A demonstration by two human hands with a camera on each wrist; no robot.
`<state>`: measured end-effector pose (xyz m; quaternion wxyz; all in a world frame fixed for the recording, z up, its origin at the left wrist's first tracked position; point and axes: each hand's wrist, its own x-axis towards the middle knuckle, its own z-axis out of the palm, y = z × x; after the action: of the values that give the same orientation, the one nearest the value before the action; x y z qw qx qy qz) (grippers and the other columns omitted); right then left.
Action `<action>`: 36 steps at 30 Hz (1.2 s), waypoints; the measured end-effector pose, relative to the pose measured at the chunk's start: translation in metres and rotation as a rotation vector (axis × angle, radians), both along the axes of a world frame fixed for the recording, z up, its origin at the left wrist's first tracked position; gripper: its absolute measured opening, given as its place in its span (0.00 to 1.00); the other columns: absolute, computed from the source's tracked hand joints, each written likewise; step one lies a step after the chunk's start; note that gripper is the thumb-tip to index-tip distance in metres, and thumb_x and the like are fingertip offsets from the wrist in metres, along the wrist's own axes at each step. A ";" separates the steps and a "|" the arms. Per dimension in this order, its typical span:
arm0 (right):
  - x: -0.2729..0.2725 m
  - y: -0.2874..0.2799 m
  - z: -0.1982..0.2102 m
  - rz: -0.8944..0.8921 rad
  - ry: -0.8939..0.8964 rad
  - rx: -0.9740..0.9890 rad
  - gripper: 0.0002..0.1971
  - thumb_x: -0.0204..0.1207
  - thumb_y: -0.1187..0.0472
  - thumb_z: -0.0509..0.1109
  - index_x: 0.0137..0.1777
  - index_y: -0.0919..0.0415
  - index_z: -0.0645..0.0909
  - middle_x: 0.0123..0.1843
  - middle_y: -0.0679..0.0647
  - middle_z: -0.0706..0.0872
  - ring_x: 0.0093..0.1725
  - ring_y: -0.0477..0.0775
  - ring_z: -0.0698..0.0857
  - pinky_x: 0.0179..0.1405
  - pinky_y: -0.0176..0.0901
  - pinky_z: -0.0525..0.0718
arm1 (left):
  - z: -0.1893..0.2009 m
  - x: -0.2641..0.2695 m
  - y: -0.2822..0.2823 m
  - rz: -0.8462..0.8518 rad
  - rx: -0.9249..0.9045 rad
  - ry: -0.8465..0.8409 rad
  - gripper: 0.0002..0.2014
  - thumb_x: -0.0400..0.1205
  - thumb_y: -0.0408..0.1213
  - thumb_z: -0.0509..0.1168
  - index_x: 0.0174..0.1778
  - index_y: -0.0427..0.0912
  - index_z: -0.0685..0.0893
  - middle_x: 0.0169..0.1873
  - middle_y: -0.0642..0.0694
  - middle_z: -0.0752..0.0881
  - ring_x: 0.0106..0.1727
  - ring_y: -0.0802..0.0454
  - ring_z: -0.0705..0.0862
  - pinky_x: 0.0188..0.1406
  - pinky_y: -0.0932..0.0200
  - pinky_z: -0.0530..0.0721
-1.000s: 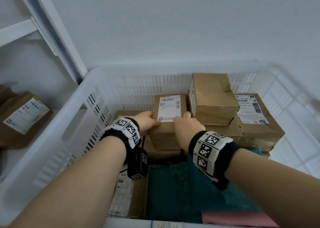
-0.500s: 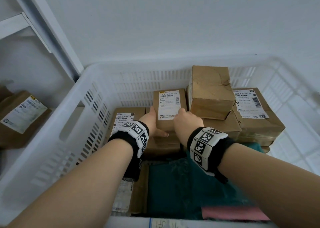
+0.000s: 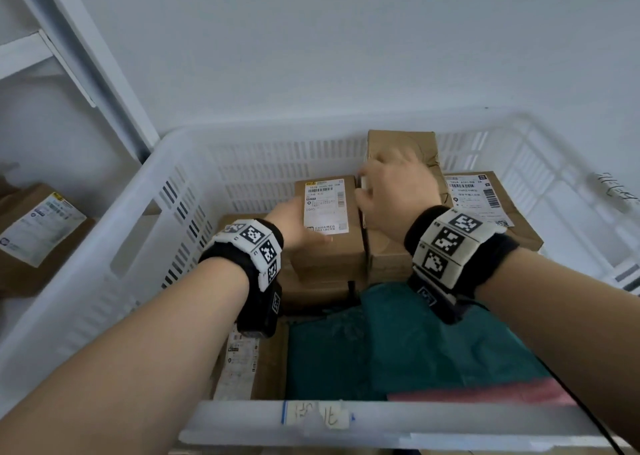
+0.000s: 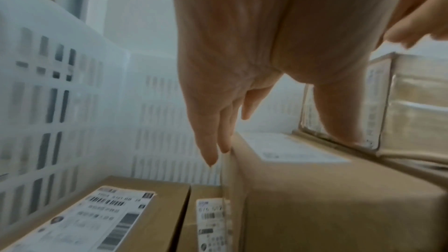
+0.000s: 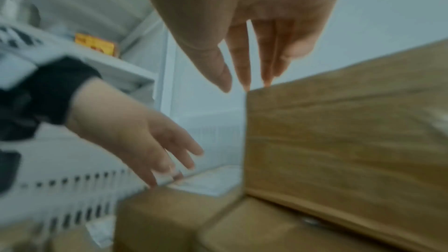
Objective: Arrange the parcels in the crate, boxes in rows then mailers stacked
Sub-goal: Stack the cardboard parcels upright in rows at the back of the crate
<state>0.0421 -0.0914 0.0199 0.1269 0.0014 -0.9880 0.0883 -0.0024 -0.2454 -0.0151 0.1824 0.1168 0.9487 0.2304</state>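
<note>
A white crate (image 3: 138,212) holds brown boxes along its back wall. My left hand (image 3: 294,224) lies with straight fingers (image 4: 208,141) against the left side of the labelled box (image 3: 329,243), which sits on lower boxes (image 4: 327,208). My right hand (image 3: 381,184) hovers open, fingertips (image 5: 244,76) at the top edge of the tall crumpled box (image 3: 401,143), holding nothing. Another labelled box (image 3: 512,219) stands at the right. A teal mailer (image 3: 398,344) and a pink mailer (image 3: 485,390) lie in the crate's front.
A flat labelled box (image 3: 266,361) lies at the crate's front left. Outside the crate, a labelled brown parcel (image 3: 34,233) rests on the shelf at left, beside a white shelf upright (image 3: 86,56). Bare crate floor (image 3: 571,233) shows at the right.
My right hand left the labelled box and rose up and right to the tall box. The left hand slid forward along the labelled box's left side.
</note>
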 end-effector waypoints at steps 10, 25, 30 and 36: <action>-0.009 0.017 -0.017 -0.321 -0.212 -0.006 0.40 0.67 0.29 0.61 0.76 0.51 0.64 0.78 0.62 0.62 0.75 0.73 0.64 0.66 0.66 0.72 | 0.035 0.007 -0.009 0.090 0.030 0.059 0.27 0.87 0.42 0.55 0.81 0.37 0.60 0.78 0.40 0.69 0.77 0.45 0.71 0.71 0.57 0.71; -0.007 -0.072 0.013 0.102 -0.234 -0.970 0.12 0.78 0.46 0.63 0.54 0.52 0.78 0.43 0.44 0.80 0.48 0.51 0.79 0.36 0.36 0.73 | 0.048 0.013 -0.082 0.601 0.813 -0.263 0.27 0.86 0.49 0.57 0.79 0.41 0.63 0.72 0.34 0.75 0.68 0.36 0.79 0.67 0.39 0.79; -0.010 -0.101 0.016 0.106 -0.373 -1.187 0.07 0.81 0.51 0.61 0.42 0.49 0.76 0.42 0.46 0.80 0.44 0.48 0.78 0.44 0.40 0.74 | 0.045 0.008 -0.114 0.682 1.071 -0.298 0.22 0.83 0.48 0.62 0.73 0.45 0.72 0.63 0.42 0.81 0.59 0.36 0.82 0.54 0.36 0.83; -0.027 -0.128 0.014 0.090 -0.364 -0.984 0.10 0.82 0.61 0.58 0.59 0.57 0.78 0.49 0.50 0.82 0.54 0.54 0.77 0.57 0.47 0.77 | 0.033 0.000 -0.148 0.715 1.102 -0.218 0.29 0.75 0.40 0.74 0.69 0.38 0.72 0.63 0.38 0.81 0.61 0.36 0.84 0.51 0.35 0.88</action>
<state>0.0152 -0.2190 0.0340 -0.0652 -0.0311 -0.8346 0.5461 -0.0028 -0.3937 0.0181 0.1033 -0.1528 0.6486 0.7384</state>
